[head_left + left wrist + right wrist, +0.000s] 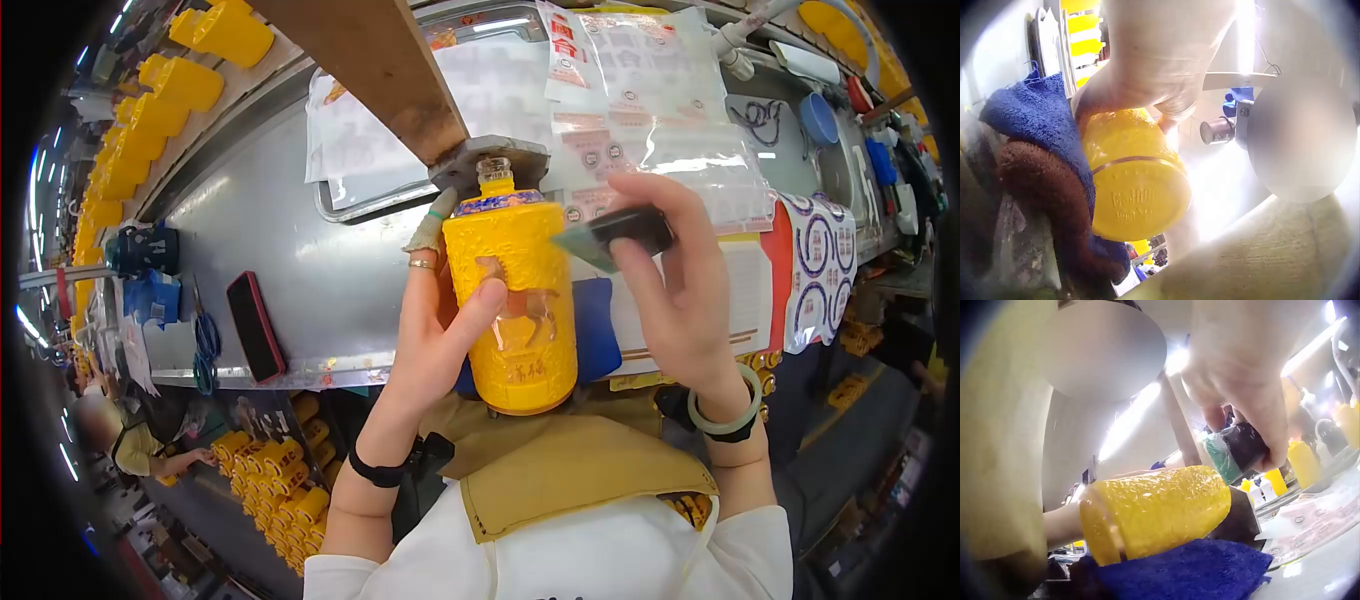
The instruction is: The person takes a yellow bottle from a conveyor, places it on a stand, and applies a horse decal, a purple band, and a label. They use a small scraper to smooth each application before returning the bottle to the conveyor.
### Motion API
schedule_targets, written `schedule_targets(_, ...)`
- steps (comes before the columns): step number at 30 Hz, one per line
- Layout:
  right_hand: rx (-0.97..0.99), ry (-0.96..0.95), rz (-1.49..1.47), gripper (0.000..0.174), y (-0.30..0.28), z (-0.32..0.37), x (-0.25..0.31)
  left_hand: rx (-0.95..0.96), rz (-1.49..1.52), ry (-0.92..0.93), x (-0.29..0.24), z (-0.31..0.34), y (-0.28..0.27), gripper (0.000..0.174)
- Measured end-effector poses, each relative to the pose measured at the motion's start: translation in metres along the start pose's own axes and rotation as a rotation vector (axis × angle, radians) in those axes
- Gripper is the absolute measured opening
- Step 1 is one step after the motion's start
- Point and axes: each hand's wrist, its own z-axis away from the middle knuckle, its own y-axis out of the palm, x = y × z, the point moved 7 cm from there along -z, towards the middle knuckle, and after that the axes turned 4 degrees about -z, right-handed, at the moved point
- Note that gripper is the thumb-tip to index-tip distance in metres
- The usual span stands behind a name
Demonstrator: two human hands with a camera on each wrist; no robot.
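A: What do you have at the centre of your head feed?

B: I have the yellow bottle (pixel 515 350) there, lying over with its neck toward the top of the frame, just by a dark plate (pixel 460 165) at the foot of a brown post (pixel 370 70).

A: And the hands?

B: My left hand (pixel 437 335) is wrapped round the bottle, thumb across its front. My right hand (pixel 695 300), right of centre, pinches a black-and-green tool (pixel 630 232).

A: Is that tool touching the bottle?

B: I can't tell from here; its green end is right beside the bottle's upper right side.

A: What's underneath?

B: A blue cloth (pixel 1185 572), at the bottom of my right-wrist feed.

A: Anything else on the surface (pixel 320 290)?

B: A phone (pixel 256 328) at left and printed sheets (pixel 640 90) toward the upper right. More yellow bottles (pixel 160 115) line the upper left.
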Motion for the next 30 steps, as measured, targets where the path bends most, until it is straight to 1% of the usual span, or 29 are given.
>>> schedule_targets(1, -0.001, 0.002, -0.002, 0.033, -0.005, 0.001, 0.000, 0.002, 0.008, 0.007, 0.000, 0.000, 0.000, 0.083)
schedule_targets(3, 0.266, -0.483, 0.306, 0.026, 0.005, 0.010, 0.030, 0.001, -0.013, 0.021, -0.003, 0.001, 0.001, 0.082)
schedule_targets(4, 0.297, -0.532, 0.313, 0.019, 0.010, 0.015, 0.038, -0.009, 0.001, 0.013, -0.002, 0.001, 0.001, 0.081)
schedule_targets(5, 0.296, -0.533, 0.314, 0.019, 0.008, 0.019, 0.039, -0.017, 0.014, 0.007, -0.002, 0.001, 0.000, 0.081)
schedule_targets(7, 0.399, -0.583, 0.390, 0.022, 0.009, 0.030, 0.038, -0.010, -0.004, 0.002, -0.005, 0.002, 0.002, 0.079)
schedule_targets(11, 0.399, -0.541, 0.375, 0.023, 0.004, 0.037, 0.036, -0.018, 0.001, -0.027, -0.004, 0.004, 0.003, 0.078)
schedule_targets(12, 0.387, -0.534, 0.364, 0.020, 0.004, 0.038, 0.036, -0.016, 0.005, -0.028, -0.004, 0.004, 0.003, 0.077)
schedule_targets(16, 0.392, -0.479, 0.347, 0.017, -0.001, 0.037, 0.032, -0.030, -0.030, -0.036, -0.006, 0.005, 0.004, 0.079)
schedule_targets(18, 0.385, -0.420, 0.308, 0.020, -0.006, 0.036, 0.025, -0.048, -0.203, 0.181, -0.013, 0.011, 0.003, 0.071)
schedule_targets(19, 0.383, -0.418, 0.307, 0.020, -0.007, 0.037, 0.025, -0.046, -0.203, 0.179, -0.007, 0.008, 0.000, 0.071)
schedule_targets(20, 0.328, -0.343, 0.276, 0.024, -0.011, 0.036, 0.021, -0.110, -0.520, 0.417, -0.016, 0.008, -0.003, 0.063)
schedule_targets(21, 0.273, -0.267, 0.244, 0.028, -0.016, 0.035, 0.016, -0.173, -0.837, 0.654, -0.026, 0.015, 0.000, 0.062)
schedule_targets(22, 0.211, -0.273, 0.223, 0.032, -0.018, 0.035, 0.015, 0.013, -0.941, 0.588, -0.042, 0.024, 0.005, 0.067)
schedule_targets(23, 0.210, -0.270, 0.222, 0.032, -0.016, 0.037, 0.012, 0.015, -0.942, 0.585, -0.044, 0.029, 0.004, 0.067)
schedule_targets(25, 0.056, -0.176, 0.094, 0.030, -0.024, 0.038, 0.002, 0.130, -1.277, 0.676, -0.042, 0.037, 0.016, 0.066)
schedule_targets(26, 0.054, -0.176, 0.092, 0.030, -0.023, 0.038, 0.001, 0.144, -1.357, 0.688, -0.042, 0.038, 0.018, 0.067)
schedule_targets(30, 0.037, -0.152, 0.096, 0.030, -0.024, 0.038, -0.001, 0.164, -1.380, 0.736, -0.047, 0.040, 0.021, 0.067)
